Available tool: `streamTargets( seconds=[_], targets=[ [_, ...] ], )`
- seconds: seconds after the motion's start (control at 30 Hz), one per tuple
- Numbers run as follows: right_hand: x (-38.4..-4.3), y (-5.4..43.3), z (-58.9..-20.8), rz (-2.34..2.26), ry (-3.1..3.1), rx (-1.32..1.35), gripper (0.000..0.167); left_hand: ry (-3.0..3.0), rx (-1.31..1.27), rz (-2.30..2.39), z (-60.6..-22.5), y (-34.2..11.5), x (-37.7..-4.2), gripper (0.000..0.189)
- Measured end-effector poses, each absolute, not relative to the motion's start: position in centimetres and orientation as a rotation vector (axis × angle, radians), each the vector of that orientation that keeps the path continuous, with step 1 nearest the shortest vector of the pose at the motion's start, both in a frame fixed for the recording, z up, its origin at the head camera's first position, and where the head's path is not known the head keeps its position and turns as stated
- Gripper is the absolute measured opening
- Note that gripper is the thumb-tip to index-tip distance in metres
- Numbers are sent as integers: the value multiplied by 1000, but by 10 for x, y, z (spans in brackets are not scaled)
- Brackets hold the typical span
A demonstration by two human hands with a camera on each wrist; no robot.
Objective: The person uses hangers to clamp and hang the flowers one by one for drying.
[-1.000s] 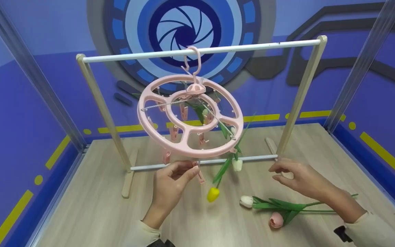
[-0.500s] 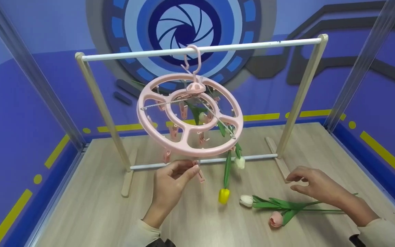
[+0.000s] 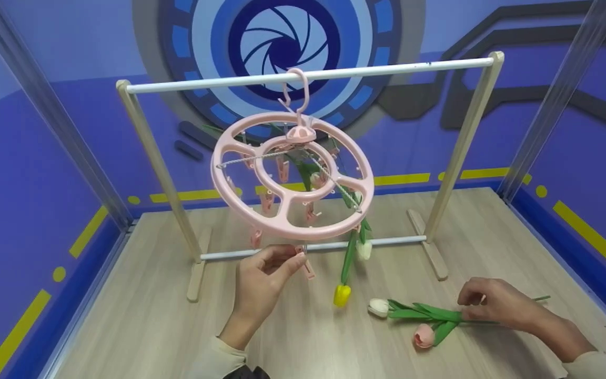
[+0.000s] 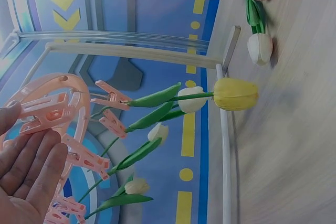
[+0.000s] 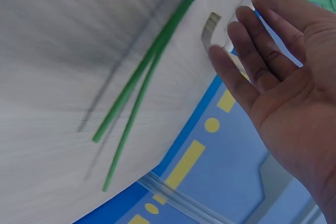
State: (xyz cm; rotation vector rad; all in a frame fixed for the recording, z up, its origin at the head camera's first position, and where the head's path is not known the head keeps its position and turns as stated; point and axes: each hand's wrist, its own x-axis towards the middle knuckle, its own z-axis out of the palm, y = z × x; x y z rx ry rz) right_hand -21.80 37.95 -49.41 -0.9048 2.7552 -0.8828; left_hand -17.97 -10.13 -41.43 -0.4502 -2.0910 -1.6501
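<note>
A round pink clip hanger [image 3: 283,211] hangs by its hook, with several pink clothespins under its ring. My left hand [image 3: 261,287] pinches one clothespin [image 3: 308,267] at the front between thumb and fingers; that clothespin [image 4: 48,111] has no flower in it in the left wrist view. To its right a yellow tulip [image 3: 342,296] dangles head down, and white tulips [image 4: 137,186] hang from other clothespins. A white tulip [image 3: 379,308] and a pink tulip [image 3: 424,336] lie crossed on the table. Over their stems [image 5: 128,95] hovers my right hand [image 3: 503,306], fingers loosely bent, holding nothing.
The rack's white top bar [image 3: 387,72] carries the hanger between two wooden posts. A low white bar [image 3: 395,242] and wooden feet [image 3: 432,252] stand on the wooden table [image 3: 150,326]. Blue patterned walls [image 3: 561,173] enclose the back and sides.
My right hand has moved right and down, from beside the rack to above the lying stems. The yellow tulip has swung slightly right. My left hand keeps its pinch on the clothespin.
</note>
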Motion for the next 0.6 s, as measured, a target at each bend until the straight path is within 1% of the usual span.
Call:
streamTargets(
  seconds=[0.2, 0.6],
  targets=[
    [-213, 386, -505, -900, 2690, -899, 23, -2105, -436, -1659, -414, -100, -179, 16],
    [-211, 391, -516, -816, 2698, -772, 24, -2109, -429, -1680, -415, -100, -179, 16]
  ],
)
